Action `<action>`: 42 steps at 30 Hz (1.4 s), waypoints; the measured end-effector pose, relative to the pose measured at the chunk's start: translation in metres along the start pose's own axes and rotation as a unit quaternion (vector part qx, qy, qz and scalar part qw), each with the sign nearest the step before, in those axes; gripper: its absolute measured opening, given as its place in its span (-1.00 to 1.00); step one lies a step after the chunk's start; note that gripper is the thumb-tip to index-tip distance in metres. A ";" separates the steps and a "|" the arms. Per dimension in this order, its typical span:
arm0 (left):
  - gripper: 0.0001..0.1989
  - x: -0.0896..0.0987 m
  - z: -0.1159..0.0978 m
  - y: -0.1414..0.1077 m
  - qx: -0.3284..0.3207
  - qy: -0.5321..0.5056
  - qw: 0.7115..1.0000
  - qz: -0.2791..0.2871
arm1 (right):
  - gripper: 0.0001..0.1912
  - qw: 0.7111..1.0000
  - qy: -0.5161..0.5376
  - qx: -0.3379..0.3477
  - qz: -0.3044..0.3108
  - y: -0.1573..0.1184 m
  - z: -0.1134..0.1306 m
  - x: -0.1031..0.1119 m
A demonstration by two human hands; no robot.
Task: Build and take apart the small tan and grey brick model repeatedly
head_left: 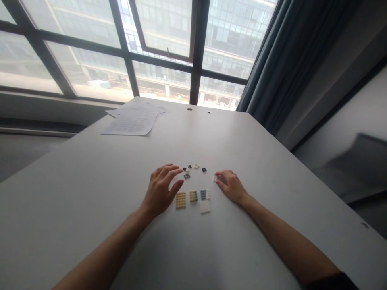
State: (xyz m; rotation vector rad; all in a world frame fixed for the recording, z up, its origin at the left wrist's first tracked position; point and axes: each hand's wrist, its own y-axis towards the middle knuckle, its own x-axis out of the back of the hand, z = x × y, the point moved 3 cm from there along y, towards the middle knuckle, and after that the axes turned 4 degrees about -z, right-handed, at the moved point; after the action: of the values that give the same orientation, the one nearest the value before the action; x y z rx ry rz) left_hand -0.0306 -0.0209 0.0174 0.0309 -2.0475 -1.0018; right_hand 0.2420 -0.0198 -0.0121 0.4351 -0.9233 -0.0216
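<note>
My left hand [163, 187] hovers or rests by the small pieces with thumb and fingers apart, holding nothing. A dark brick [186, 176] and a small white brick [187, 170] lie just past its fingertips. My right hand [231, 184] pinches a white studded brick [215, 177] between thumb and fingers. Between the hands sit a tan studded plate [180, 200], a tan and dark blue block [193, 196], a grey-blue and white block [204, 195] and a smooth white square tile [204, 207]. Further off are a white brick [196, 166] and a black brick [204, 169].
Printed paper sheets [131, 121] lie at the table's far left. The white table [242, 141] narrows toward large windows [163, 72]. Two round holes are near its far edge. A dark blue curtain [281, 60] hangs at the right, and a blurred grey shape stands beyond the right edge.
</note>
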 end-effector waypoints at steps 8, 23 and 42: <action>-0.71 0.000 0.004 0.001 0.024 -0.017 0.999 -0.028 | -0.81 0.983 0.164 -0.084 -0.013 -0.003 0.005 0.003; -0.74 -0.009 -0.026 -0.010 -0.169 -0.003 0.979 0.114 | -0.88 0.983 0.173 -0.001 0.069 -0.019 0.023 0.017; -0.58 -0.021 -0.047 -0.017 -0.189 0.020 0.960 0.207 | -0.79 0.984 0.041 0.151 0.087 -0.027 0.032 0.003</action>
State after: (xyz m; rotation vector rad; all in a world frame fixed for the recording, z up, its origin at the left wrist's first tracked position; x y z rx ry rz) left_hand 0.0107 -0.0552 0.0079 -0.5502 -1.6952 -1.0887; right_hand 0.2234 -0.0566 -0.0025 0.6302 -0.8836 0.2982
